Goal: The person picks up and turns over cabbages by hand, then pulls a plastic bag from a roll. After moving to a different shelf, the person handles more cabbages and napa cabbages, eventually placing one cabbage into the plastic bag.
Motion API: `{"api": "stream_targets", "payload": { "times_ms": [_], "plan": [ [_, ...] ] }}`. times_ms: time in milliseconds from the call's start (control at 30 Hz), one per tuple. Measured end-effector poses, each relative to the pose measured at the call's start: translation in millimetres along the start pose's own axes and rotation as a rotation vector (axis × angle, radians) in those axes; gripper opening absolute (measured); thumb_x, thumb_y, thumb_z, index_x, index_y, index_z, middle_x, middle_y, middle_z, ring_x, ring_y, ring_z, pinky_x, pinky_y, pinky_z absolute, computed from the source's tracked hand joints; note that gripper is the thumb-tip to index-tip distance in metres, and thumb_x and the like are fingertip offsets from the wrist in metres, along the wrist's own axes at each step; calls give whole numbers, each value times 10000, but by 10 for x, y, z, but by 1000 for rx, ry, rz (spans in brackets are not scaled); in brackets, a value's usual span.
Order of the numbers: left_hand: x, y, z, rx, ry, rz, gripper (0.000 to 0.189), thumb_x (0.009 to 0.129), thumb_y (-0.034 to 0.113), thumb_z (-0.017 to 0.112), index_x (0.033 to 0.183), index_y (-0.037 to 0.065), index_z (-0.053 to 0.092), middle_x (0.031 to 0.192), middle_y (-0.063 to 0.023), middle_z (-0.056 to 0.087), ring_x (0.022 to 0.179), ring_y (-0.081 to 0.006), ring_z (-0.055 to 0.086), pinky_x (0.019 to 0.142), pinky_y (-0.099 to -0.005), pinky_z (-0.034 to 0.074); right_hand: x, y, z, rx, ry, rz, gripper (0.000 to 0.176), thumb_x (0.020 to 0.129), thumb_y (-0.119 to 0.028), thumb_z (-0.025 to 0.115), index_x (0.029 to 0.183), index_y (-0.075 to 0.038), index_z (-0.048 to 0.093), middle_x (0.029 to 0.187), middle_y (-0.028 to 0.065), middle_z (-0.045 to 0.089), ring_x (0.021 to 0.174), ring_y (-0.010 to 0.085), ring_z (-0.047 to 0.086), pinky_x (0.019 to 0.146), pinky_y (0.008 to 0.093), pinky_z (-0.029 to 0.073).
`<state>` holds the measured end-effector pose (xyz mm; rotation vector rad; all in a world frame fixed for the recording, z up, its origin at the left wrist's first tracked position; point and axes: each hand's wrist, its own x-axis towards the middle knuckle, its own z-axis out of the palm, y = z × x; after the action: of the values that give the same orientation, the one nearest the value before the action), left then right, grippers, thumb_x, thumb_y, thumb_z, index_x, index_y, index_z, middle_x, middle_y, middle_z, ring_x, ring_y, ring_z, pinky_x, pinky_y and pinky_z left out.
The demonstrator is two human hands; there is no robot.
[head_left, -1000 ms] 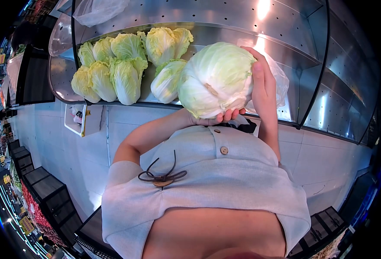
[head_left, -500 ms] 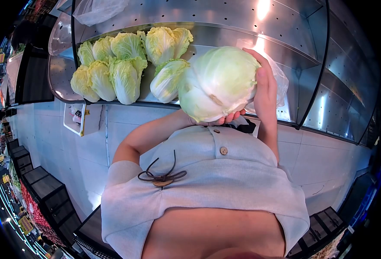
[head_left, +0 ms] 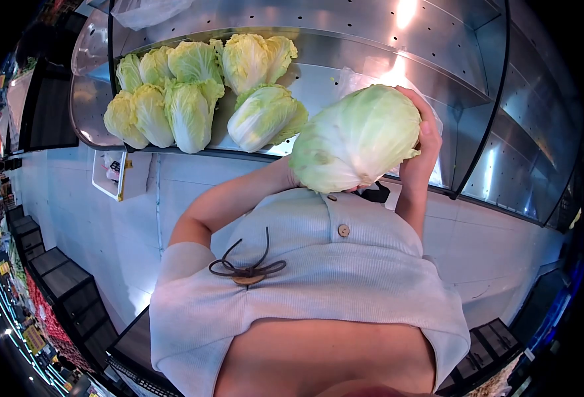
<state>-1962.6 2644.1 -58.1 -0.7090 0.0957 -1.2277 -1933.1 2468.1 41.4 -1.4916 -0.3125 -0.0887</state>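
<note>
A large pale green round cabbage is held up in front of my chest, at the front edge of the shelf. My right hand wraps round its right side, thumb and fingers curved against the leaves. From the left, my left hand reaches beneath and supports it; most of that hand is hidden behind the cabbage, with only a bit of finger showing underneath. Just left of it lies a napa cabbage, tilted on the shelf, touching neither hand.
Several napa cabbages stand in two rows on the left of the metal shelf. Clear plastic wrap lies behind the held cabbage. A white box sits on the floor at left. Dark display stands are farther left.
The round cabbage has turned in my hands, so another side with its stem end shows. It sits slightly lower and to the right. The napa cabbage beside it is more visible.
</note>
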Motion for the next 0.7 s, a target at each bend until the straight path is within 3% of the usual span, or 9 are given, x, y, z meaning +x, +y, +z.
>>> {"api": "stream_targets", "payload": {
  "times_ms": [233,467,533,700],
  "plan": [
    [28,-43,-4,222,95,219,606,943,538,493,1314,59,504,1272,-132,577,1130,-256,589,960,-401,495,20,145,-70,85,-10,-5,572,933,-427,410,1203,47,579,1187,180,615,1092,257,587,961,350,443],
    [46,-151,65,552,417,503,575,928,548,520,1289,101,552,1260,-97,606,1111,-229,609,955,-385,500,17,231,-90,229,22,70,568,958,-434,371,1207,42,554,1206,247,597,1114,310,585,967,399,457],
    [59,-210,113,598,538,586,608,923,559,520,1316,96,527,1276,-109,593,1112,-242,612,960,-394,499,46,249,-96,333,4,91,547,968,-424,369,1184,41,561,1211,246,591,1122,309,575,979,400,444],
    [67,-363,266,692,601,658,661,912,572,525,1367,95,477,1311,-124,567,1143,-248,598,984,-405,488,98,322,-150,557,-71,126,493,973,-387,379,1150,32,567,1237,239,574,1165,310,536,1020,405,408]
  ]
}}
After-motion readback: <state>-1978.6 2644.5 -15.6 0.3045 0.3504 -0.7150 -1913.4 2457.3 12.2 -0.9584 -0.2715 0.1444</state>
